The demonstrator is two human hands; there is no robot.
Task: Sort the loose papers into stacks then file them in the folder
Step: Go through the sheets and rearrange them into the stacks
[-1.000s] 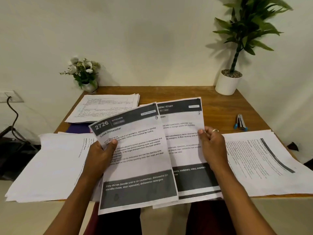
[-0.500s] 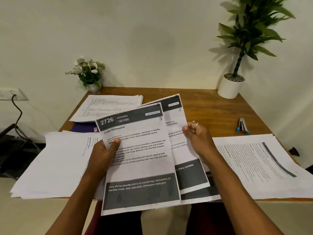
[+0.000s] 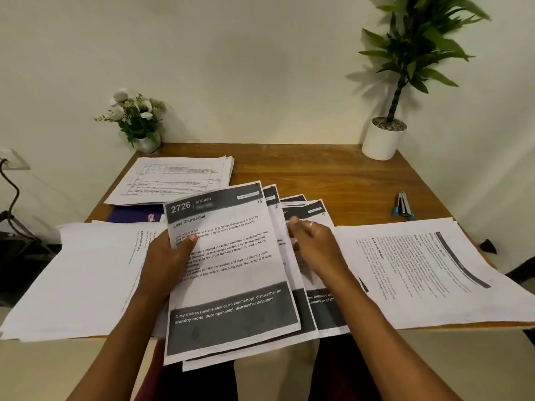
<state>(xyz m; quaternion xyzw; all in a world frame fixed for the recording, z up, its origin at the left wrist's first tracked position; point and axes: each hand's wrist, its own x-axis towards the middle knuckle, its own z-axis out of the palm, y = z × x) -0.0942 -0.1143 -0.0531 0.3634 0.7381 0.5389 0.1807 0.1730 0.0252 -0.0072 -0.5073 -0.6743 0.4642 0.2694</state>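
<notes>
Printed white paper sheets with grey bands (image 3: pixel 231 270) fan out between your hands: your left hand (image 3: pixel 168 256) grips their left edge, your right hand (image 3: pixel 312 241) pinches the right.

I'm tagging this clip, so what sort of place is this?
Probably a home or office desk: a wooden table with paper stacks, a stapler and a potted plant.

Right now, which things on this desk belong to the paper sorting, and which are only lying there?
Belong to the job: fanned sheets, left stack, right stack, back stack, purple folder.
Just lying about: stapler, flower vase, potted plant.
</notes>
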